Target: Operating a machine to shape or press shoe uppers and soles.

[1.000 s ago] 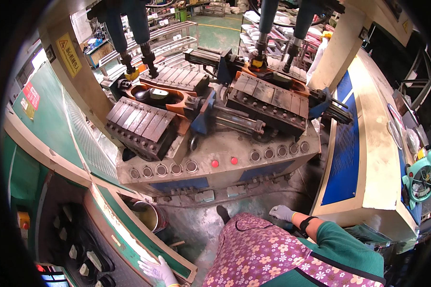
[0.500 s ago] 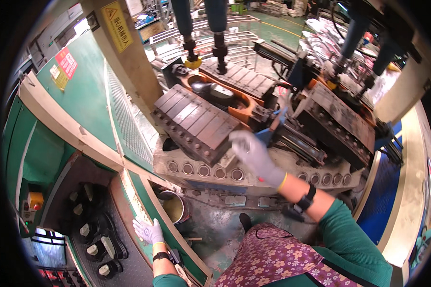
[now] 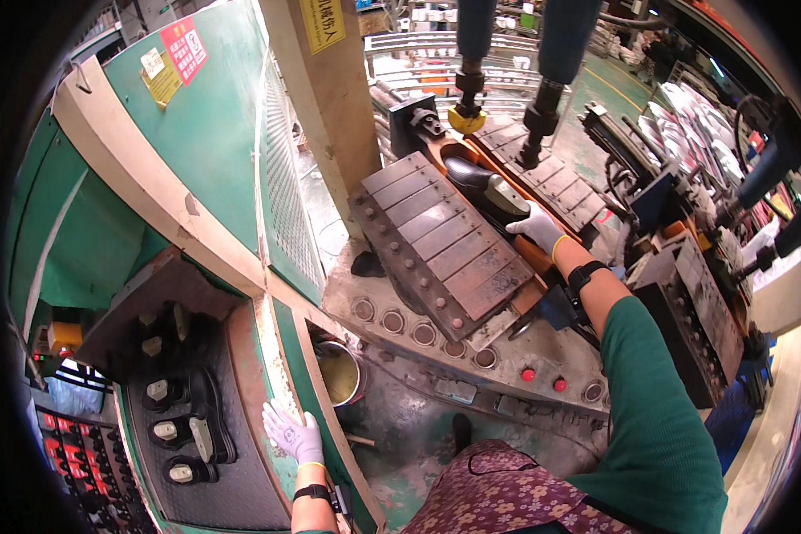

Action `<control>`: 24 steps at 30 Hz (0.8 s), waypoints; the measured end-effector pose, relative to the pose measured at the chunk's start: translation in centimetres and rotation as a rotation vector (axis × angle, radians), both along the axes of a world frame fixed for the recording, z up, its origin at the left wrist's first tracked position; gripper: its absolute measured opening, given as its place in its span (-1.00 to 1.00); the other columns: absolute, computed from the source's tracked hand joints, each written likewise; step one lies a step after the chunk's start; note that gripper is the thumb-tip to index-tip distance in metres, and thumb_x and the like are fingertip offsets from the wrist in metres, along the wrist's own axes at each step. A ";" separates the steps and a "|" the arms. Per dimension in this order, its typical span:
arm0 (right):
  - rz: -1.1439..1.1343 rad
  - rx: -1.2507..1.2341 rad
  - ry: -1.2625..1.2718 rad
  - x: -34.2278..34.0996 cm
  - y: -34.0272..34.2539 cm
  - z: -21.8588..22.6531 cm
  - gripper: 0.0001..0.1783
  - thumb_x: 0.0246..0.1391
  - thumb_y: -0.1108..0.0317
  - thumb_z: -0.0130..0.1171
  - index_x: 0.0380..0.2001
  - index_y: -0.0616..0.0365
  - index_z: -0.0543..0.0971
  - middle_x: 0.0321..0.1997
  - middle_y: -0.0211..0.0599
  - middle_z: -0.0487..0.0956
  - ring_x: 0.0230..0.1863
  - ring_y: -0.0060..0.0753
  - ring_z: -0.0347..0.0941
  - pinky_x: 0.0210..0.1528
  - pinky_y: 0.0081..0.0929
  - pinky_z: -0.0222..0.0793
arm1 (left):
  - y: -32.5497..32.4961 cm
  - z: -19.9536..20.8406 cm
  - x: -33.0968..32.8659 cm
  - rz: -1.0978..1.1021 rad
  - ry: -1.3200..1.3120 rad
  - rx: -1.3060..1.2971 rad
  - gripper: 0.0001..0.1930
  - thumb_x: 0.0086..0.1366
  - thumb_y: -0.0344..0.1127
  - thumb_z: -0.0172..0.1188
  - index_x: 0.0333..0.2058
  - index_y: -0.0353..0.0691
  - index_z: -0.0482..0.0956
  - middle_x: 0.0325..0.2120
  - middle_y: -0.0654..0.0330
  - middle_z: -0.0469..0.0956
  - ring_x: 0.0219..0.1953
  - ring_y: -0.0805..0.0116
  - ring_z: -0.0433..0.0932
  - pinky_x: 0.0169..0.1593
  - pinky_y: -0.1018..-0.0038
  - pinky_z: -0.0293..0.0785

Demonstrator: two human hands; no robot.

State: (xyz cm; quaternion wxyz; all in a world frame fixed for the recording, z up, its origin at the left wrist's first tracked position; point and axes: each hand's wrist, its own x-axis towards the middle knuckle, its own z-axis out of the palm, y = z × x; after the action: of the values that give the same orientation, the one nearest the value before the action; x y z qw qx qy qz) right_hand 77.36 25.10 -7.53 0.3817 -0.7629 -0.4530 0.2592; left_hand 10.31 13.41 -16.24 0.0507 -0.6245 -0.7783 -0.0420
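A black shoe [image 3: 468, 175] on a pale-topped last lies in the orange-edged cradle of the press, between two rows of dark metal blocks [image 3: 449, 240]. At its near end, my gloved right hand [image 3: 539, 228] has its thumb and fingers closed around the heel; the far fingers are partly hidden. My left hand [image 3: 294, 436], also in a pale glove, lies with fingers apart on the worn edge [image 3: 280, 392] of the green machine frame. Beside it, several black shoes on lasts [image 3: 208, 414] stand on a dark textured belt [image 3: 231, 481].
Two dark press rods [image 3: 543, 111] hang over the shoe. A second press station [image 3: 685, 311] stands at the right. Red buttons [image 3: 529, 375] sit on the front ledge. A bucket [image 3: 340, 374] stands on the floor between the frame and the press. A beige post [image 3: 325, 107] rises at the left.
My right hand has gone from the front corner of the near blocks to the shoe's heel and closed there. My left hand stays on the frame edge. The view has turned.
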 end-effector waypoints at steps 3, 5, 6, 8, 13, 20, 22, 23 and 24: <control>-0.084 0.029 0.026 2.2 1.0 -2.6 -0.14 -0.34 0.31 0.56 0.12 0.24 0.43 0.03 -0.08 0.58 0.11 -0.21 0.47 0.21 -0.41 0.29 | 1.1 -0.8 0.8 -0.022 0.002 0.004 -0.06 0.08 -0.05 0.24 0.38 -0.26 0.03 0.41 -0.03 -0.01 0.44 0.03 -0.05 0.47 0.20 -0.19; -0.086 0.015 -0.014 -1.3 1.2 -0.5 -0.20 -0.34 0.31 0.55 0.07 0.25 0.48 0.00 -0.09 0.60 0.07 -0.23 0.50 0.17 -0.41 0.32 | -0.4 0.1 -0.7 0.004 0.025 -0.001 -0.06 0.07 -0.04 0.25 0.37 -0.27 0.04 0.40 -0.04 -0.01 0.43 0.03 -0.05 0.47 0.20 -0.19; -0.051 -0.034 0.039 -1.9 0.7 1.5 -0.24 -0.33 0.36 0.53 0.05 0.27 0.49 0.00 -0.15 0.60 0.02 -0.27 0.50 0.12 -0.40 0.35 | -0.5 0.4 -0.2 0.006 0.017 0.000 -0.05 0.07 -0.06 0.26 0.36 -0.30 0.04 0.40 -0.05 0.00 0.43 0.01 -0.04 0.47 0.19 -0.18; 0.005 -0.024 0.104 0.8 0.2 1.8 -0.30 -0.30 0.36 0.50 0.01 0.33 0.50 -0.08 -0.18 0.62 -0.10 -0.30 0.53 0.00 -0.39 0.43 | 0.4 -0.5 0.4 -0.031 -0.073 0.091 -0.06 0.04 -0.10 0.29 0.34 -0.37 0.07 0.38 -0.06 0.03 0.41 -0.04 -0.02 0.46 0.18 -0.13; -0.165 -0.135 -0.192 -1.2 0.7 5.1 -0.15 -0.34 0.00 0.46 -0.01 0.36 0.46 -0.10 0.09 0.60 -0.02 -0.06 0.55 -0.01 -0.28 0.47 | -0.9 7.0 4.4 -0.198 -0.137 -0.037 -0.36 0.15 -0.20 0.16 0.18 -0.38 0.31 0.19 -0.14 0.28 0.27 -0.09 0.19 0.34 0.11 0.08; -0.377 0.107 -0.030 -3.9 1.4 6.2 -0.13 -0.35 0.15 0.41 0.05 0.46 0.38 -0.09 0.15 0.58 -0.05 -0.02 0.55 0.00 -0.29 0.47 | -3.0 15.3 7.3 -0.424 -0.411 0.027 -0.49 0.25 -0.28 0.04 0.15 -0.39 0.40 0.03 -0.24 0.44 0.13 -0.18 0.36 0.23 0.08 0.24; -0.465 0.214 0.149 -4.1 1.0 6.6 -0.24 -0.34 0.15 0.38 -0.06 0.42 0.41 -0.20 0.06 0.59 -0.22 -0.10 0.57 -0.13 -0.33 0.50 | -2.6 17.0 8.5 -0.392 -0.371 -0.053 -0.51 0.26 -0.25 0.06 0.12 -0.38 0.42 0.03 -0.21 0.46 0.11 -0.14 0.37 0.22 0.11 0.27; -0.534 0.332 0.340 -4.4 1.0 7.0 -0.35 -0.32 0.16 0.35 -0.17 0.38 0.45 -0.31 -0.04 0.59 -0.39 -0.17 0.58 -0.26 -0.37 0.52 | -2.8 17.8 8.6 -0.345 -0.321 -0.117 -0.52 0.27 -0.23 0.08 0.10 -0.37 0.44 0.02 -0.17 0.47 0.10 -0.11 0.39 0.20 0.13 0.29; -0.470 0.318 0.720 -4.5 0.7 7.5 -0.41 -0.26 0.20 0.34 -0.14 0.28 0.44 -0.24 -0.14 0.57 -0.26 -0.23 0.54 -0.16 -0.35 0.47 | -1.9 11.7 6.0 -0.245 -0.216 -0.046 -0.40 0.18 -0.19 0.17 0.17 -0.35 0.34 0.13 -0.13 0.35 0.20 -0.08 0.28 0.28 0.14 0.18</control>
State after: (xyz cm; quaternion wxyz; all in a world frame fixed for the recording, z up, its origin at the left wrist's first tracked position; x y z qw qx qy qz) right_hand 72.85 25.78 -0.01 0.6757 -0.6381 -0.1403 0.3415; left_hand 16.26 11.48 -4.57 -0.0532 -0.7074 -0.6981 -0.0971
